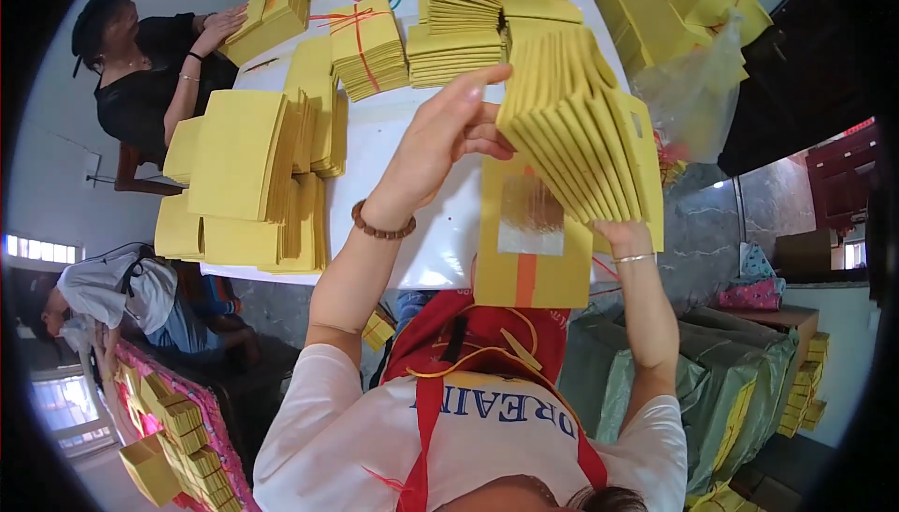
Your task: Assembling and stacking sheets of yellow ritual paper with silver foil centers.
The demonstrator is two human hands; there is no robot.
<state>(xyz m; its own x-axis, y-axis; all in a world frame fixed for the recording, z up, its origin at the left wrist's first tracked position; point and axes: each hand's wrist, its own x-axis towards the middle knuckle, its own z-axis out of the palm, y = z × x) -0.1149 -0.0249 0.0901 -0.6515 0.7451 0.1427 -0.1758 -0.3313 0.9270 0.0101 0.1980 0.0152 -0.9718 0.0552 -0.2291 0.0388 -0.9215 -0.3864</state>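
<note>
I hold a fanned stack of folded yellow paper sheets [585, 128] up over a white table [393, 128]. My right hand [626, 236], with a silver bracelet at the wrist, grips the stack from below and is mostly hidden by it. My left hand [435, 147], with a brown bead bracelet, pinches the stack's upper left end, fingers stretched along the edge and thumb underneath. Below the stack, a yellow sheet with a foil square and an orange stripe [524, 269] lies at the table's near edge.
Piles of yellow paper [248, 156] and bundles tied with red string [367, 44] cover the table. A clear plastic bag [698, 91] sits at the right. A person in black [140, 72] presses on a far-left stack; another person [112, 292] sits lower left. Green sacks [721, 372] stand at my right.
</note>
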